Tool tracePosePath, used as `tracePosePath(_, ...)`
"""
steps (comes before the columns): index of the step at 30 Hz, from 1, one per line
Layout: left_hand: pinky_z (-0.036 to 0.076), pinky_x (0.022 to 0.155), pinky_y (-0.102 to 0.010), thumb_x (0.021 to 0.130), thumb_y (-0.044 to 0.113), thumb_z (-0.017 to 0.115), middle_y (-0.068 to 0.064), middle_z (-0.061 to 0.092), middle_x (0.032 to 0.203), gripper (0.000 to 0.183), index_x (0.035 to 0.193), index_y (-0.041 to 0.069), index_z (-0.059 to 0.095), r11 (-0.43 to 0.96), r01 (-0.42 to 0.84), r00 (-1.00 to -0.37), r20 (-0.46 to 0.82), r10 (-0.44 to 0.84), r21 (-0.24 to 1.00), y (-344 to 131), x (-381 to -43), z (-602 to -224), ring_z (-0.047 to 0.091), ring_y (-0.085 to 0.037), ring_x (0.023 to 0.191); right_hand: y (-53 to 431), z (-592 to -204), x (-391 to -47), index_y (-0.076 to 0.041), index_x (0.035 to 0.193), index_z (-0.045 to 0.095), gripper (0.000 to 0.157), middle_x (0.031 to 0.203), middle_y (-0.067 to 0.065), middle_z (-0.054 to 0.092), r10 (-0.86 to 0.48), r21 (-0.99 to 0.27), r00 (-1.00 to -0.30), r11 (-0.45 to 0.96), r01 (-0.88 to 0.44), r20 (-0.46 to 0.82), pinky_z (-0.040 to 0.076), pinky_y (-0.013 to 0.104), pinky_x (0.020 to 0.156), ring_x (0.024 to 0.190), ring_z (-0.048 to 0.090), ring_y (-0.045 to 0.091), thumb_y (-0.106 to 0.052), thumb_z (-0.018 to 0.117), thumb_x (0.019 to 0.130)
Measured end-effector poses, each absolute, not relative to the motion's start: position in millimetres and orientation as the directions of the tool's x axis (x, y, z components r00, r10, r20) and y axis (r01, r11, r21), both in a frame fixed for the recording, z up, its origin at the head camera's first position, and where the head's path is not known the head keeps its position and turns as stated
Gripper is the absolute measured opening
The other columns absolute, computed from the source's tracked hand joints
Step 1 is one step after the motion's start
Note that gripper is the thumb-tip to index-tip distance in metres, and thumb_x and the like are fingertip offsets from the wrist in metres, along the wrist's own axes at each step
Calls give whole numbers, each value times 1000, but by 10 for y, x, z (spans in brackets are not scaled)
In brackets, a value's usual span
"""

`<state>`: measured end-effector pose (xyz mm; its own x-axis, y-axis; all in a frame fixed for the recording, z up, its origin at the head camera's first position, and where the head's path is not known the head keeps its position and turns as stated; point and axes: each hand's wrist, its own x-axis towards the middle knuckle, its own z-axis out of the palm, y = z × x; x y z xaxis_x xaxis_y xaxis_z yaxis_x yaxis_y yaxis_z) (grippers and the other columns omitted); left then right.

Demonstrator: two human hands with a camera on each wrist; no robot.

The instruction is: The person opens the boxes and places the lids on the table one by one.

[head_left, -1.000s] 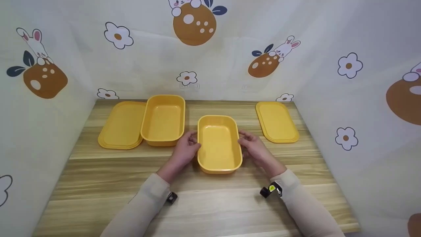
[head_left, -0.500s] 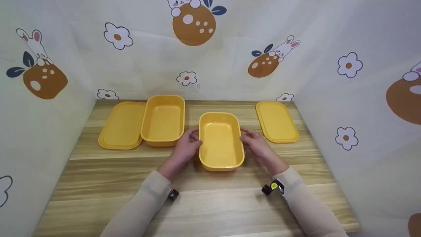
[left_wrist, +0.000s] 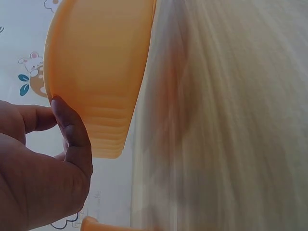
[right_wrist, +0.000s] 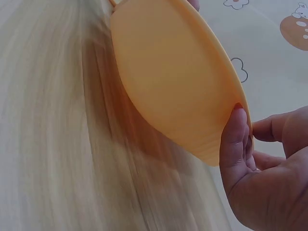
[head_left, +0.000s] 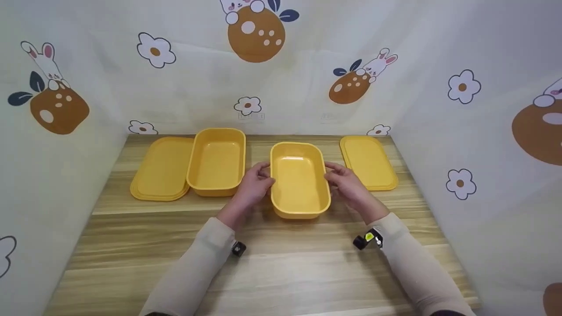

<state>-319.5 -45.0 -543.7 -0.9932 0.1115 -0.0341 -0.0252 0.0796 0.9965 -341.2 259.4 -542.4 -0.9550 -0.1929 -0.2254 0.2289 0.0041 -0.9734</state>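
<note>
Both hands hold a yellow rectangular food container (head_left: pixel 300 188) by its two long sides, in the middle of the table in the head view. It has no lid on, and its inside shows bare. My left hand (head_left: pixel 252 186) grips the left side with the thumb at the rim. On the opposite side my right hand (head_left: pixel 351 188) does the same. In the left wrist view the container's outer wall (left_wrist: pixel 101 53) tilts above the wood, with a shadow beneath. The right wrist view shows the thumb (right_wrist: pixel 234 144) against the wall, close to the rim.
A second, larger open yellow container (head_left: pixel 217 166) stands left of the held one, its side overlapping a yellow lid (head_left: pixel 160 169). Another yellow lid (head_left: pixel 371 162) lies at the back right. Printed cloth walls (head_left: pixel 298 79) border the wooden table (head_left: pixel 290 272) behind and at both sides.
Both hands have carried the container a little away from the body and slightly to the right. The other container and both lids stay in place.
</note>
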Motion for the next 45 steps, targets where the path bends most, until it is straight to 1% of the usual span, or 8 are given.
tracePosePath(6, 58, 65, -28, 102, -4, 67, -14, 56, 114, 57, 158, -3, 53, 52, -53, -992, -59, 115, 997, -369, -3298, -5354, 62, -20, 90, 2669, -5387, -3522, -2, 160, 54, 52, 107, 9, 71, -182, -977, -960, 21, 213, -214, 62, 29, 71, 86, 69, 17, -7, 62, 109)
tracePosePath(12, 58, 67, -28, 103, -5, 66, -12, 57, 114, 57, 158, -3, 53, 24, -52, -992, -54, 114, 998, -240, -3436, -5300, 61, -19, 89, 2771, -5330, -3654, -5, 158, 59, 49, 97, 5, 72, -142, -977, -967, 67, 204, -211, 58, 27, 67, 79, 66, 13, -9, 64, 109)
tracePosePath(15, 58, 69, -29, 101, -6, 65, -13, 59, 115, 58, 158, -5, 53, 23, -34, -992, -36, 118, 999, -183, -3496, -5274, 61, -18, 87, 2812, -5305, -3716, -6, 157, 60, 48, 93, 4, 71, -118, -977, -971, 74, 200, -208, 60, 28, 66, 78, 67, 14, -10, 63, 109)
tracePosePath(21, 57, 71, -33, 96, -7, 62, -14, 59, 114, 64, 159, -4, 52, 0, -33, -992, -32, 124, 999, -104, -3631, -5241, 58, -16, 81, 2869, -5247, -3846, -4, 160, 56, 50, 97, 6, 70, -104, -978, -973, 37, 205, -208, 62, 28, 66, 79, 68, 15, -7, 61, 110)
tracePosePath(30, 50, 64, -26, 95, -10, 57, -8, 52, 108, 67, 161, -1, 52, -187, -131, -982, -102, 157, 974, -10, -3837, -5231, 52, -16, 76, 2909, -5197, -4036, -3, 158, 58, 52, 90, 2, 65, -39, -975, -977, 75, 208, -212, 57, 24, 62, 74, 61, 10, -6, 57, 105)
tracePosePath(37, 47, 56, -21, 95, -12, 55, -14, 55, 117, 69, 163, -1, 49, -240, -153, -981, -118, 154, 959, 94, -3950, -5236, 51, -13, 72, 2987, -5212, -4129, -2, 159, 56, 55, 98, 6, 65, -30, -974, -976, 68, 214, -217, 57, 25, 62, 77, 61, 13, -4, 55, 105)
tracePosePath(40, 49, 62, -24, 96, -11, 55, -17, 56, 121, 69, 163, -1, 48, -227, -153, -980, -119, 160, 962, 130, -3978, -5227, 52, -14, 73, 3025, -5211, -4151, -3, 159, 56, 53, 102, 7, 67, -26, -974, -976, 74, 216, -218, 58, 25, 63, 78, 63, 13, -5, 56, 106)
tracePosePath(45, 51, 78, -38, 96, -10, 56, -24, 58, 132, 69, 164, -2, 46, -197, -155, -979, -123, 163, 968, 188, -4035, -5230, 55, -16, 79, 3094, -5217, -4197, -5, 159, 58, 52, 108, 9, 69, -22, -971, -974, 82, 223, -226, 58, 26, 65, 81, 65, 15, -7, 59, 106)
